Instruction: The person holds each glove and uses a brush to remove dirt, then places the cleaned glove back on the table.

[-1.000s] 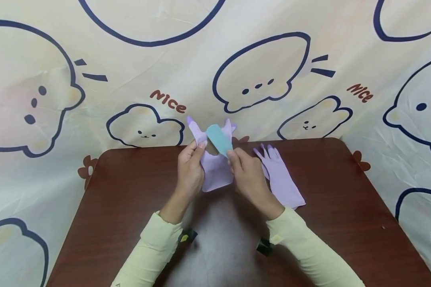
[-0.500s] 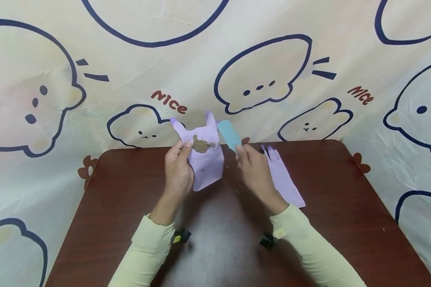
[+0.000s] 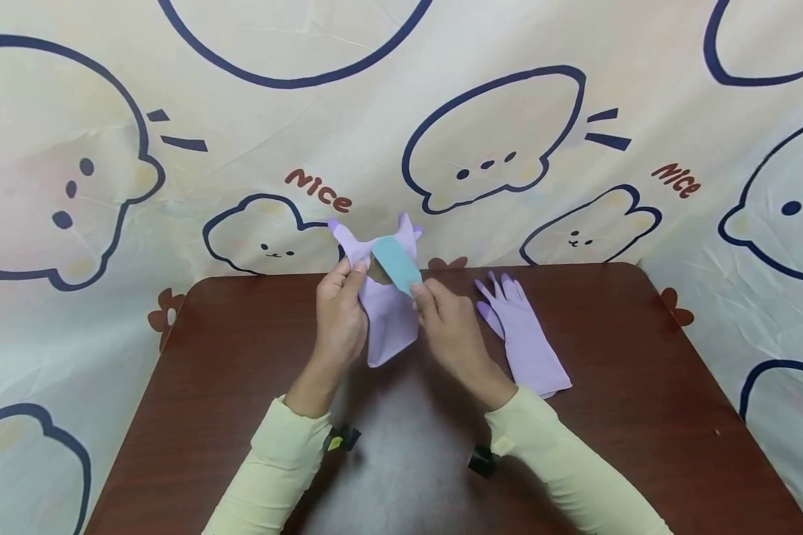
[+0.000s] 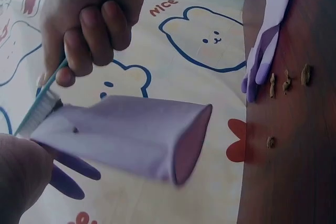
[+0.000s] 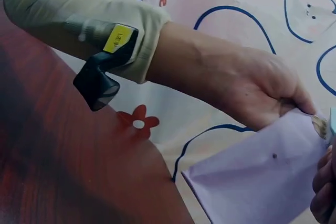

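Purple rubber glove [image 3: 388,312] is held upright above the far middle of the brown table [image 3: 241,386], near centre frame in the head view. The left hand [image 3: 340,327] pinches it at the thumb side, fingers curled round the material. The right hand [image 3: 448,331] grips the handle of a teal brush [image 3: 396,266], with its head laid against the glove's upper palm area, over a brownish stain [image 3: 378,273].

Progress, as judged: part of the stain shows beside the brush head, so cleaning of this glove appears underway, not complete. Brown crumbs [image 4: 286,80] lie on the table in the left wrist view, beside the fingertips of the second purple glove [image 3: 522,334]. That glove lies flat at right of centre, well apart from the held one; whether it is soiled cannot be told.

Clearances: the held glove's open cuff [image 4: 189,142] hangs free above the table, not touching it. The table's far edge lies just behind the hands, with a printed cartoon backdrop [image 3: 174,134] rising close behind it. Open tabletop extends toward lower left and lower right of the frame.
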`<state>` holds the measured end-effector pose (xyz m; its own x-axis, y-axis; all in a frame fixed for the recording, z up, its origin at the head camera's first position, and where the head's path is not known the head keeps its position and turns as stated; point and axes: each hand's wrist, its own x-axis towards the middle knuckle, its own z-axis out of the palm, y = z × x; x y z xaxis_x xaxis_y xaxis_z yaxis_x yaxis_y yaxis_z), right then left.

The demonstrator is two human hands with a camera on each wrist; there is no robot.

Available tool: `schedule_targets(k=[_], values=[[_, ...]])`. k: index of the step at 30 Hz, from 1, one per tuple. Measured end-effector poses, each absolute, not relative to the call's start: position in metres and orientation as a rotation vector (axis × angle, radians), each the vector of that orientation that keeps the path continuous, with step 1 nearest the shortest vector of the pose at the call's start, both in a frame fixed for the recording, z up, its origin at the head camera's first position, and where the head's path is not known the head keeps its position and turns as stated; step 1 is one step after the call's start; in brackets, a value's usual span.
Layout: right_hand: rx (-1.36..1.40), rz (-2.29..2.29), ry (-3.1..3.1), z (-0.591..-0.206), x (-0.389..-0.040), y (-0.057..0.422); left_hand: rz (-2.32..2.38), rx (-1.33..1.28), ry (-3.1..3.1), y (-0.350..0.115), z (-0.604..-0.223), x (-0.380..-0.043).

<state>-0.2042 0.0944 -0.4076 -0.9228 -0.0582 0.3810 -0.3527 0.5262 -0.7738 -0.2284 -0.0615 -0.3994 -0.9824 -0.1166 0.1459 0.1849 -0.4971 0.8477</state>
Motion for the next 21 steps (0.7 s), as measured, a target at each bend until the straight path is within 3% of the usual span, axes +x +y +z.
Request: schedule_targets(k=[11, 21], values=[[0.269, 1.28, -2.429, -0.411, -0.212, 0.105, -2.624, -0.105, -1.288, -0.062, -0.398, -0.231], [0.231, 1.438, -2.387, -0.405, -0.21, 0.11, -2.573, -0.075, -1.486, -0.062, -0.403, -0.229]])
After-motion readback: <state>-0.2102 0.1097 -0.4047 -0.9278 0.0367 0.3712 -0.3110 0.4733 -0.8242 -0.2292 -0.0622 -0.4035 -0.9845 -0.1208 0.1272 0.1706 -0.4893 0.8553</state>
